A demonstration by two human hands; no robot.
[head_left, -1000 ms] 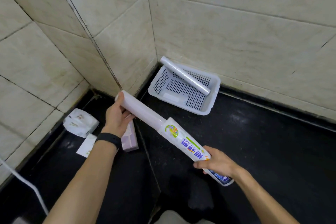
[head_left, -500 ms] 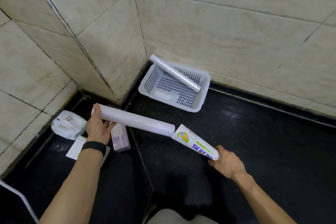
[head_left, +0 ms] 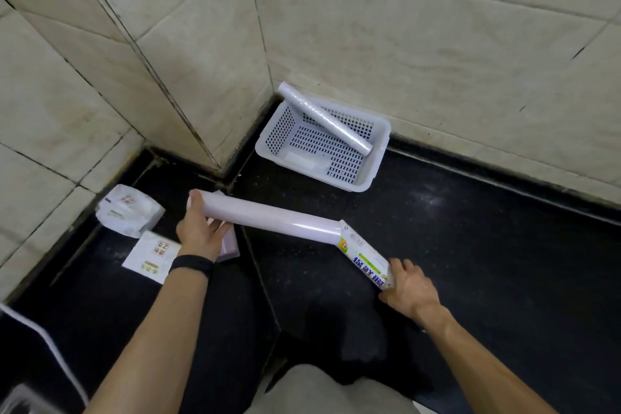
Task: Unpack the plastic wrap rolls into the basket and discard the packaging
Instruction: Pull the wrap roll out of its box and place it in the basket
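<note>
the left hand (head_left: 200, 233) grips the bare roll (head_left: 268, 217) by its end; the right hand (head_left: 410, 289) grips the printed sleeve (head_left: 364, 254). the roll lies crosswise in front of the basket (head_left: 379, 158), short of it.

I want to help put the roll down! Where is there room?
The basket has bare mesh in front of the other roll leaning across its back. The black floor right of the basket, below the wall, is bare. Crowded: the left corner by the left hand, with white packets and a purple box.
</note>
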